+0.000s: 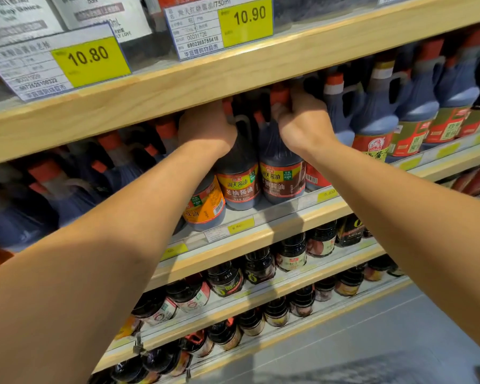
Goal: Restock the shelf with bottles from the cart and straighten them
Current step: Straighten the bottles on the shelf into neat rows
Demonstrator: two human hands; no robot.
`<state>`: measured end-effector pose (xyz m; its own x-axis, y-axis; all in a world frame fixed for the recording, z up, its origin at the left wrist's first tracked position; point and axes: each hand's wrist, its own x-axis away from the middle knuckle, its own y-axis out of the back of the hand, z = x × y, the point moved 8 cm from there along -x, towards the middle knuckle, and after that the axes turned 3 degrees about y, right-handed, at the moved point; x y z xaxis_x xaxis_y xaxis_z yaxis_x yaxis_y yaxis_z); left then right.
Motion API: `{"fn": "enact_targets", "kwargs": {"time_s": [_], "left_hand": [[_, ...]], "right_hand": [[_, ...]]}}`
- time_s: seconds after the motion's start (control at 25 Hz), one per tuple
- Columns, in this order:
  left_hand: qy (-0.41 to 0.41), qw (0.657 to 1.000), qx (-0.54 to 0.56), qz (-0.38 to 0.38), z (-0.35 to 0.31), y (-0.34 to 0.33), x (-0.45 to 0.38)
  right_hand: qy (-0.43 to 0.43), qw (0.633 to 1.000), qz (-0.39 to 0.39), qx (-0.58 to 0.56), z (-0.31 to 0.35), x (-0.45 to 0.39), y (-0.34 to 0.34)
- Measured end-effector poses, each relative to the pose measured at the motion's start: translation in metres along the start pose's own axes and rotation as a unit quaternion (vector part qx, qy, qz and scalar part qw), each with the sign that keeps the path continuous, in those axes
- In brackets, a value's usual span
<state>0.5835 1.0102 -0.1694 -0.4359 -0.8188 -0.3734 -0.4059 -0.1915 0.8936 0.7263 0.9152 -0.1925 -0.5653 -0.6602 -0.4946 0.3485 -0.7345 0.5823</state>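
Two dark soy sauce bottles with red caps and red-yellow labels stand side by side at the front of the middle shelf. My left hand grips the neck and handle of the left bottle. Around the neck of the right bottle, just under its cap, my right hand is closed. Both hands reach in under the wooden shelf above. A bottle with an orange label stands just left of them, partly behind my left forearm. The cart is out of view.
Rows of similar handled bottles fill the same shelf to the left and right. The upper shelf edge carries price tags reading 10.80 and 10.90. Lower shelves hold smaller dark bottles. Grey floor lies lower right.
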Motion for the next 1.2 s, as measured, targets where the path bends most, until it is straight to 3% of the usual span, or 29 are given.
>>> {"fn": "enact_targets", "kwargs": {"time_s": [0.68, 0.84, 1.04, 1.2], "left_hand": [[-0.013, 1.0, 0.006, 0.014, 0.003, 0.008, 0.007], [-0.044, 0.999, 0.009, -0.023, -0.001, 0.026, 0.043], [-0.101, 0.987, 0.052, -0.112, 0.046, 0.05, 0.118], [-0.033, 0.991, 0.06, -0.113, 0.113, 0.057, 0.14]], "right_hand": [[-0.017, 0.997, -0.049, -0.052, 0.0, 0.013, -0.001], [-0.008, 0.993, -0.09, -0.076, 0.015, 0.043, 0.012], [0.06, 0.992, -0.069, -0.086, 0.049, 0.087, -0.001], [0.091, 0.991, -0.02, -0.096, 0.094, 0.106, -0.032]]}}
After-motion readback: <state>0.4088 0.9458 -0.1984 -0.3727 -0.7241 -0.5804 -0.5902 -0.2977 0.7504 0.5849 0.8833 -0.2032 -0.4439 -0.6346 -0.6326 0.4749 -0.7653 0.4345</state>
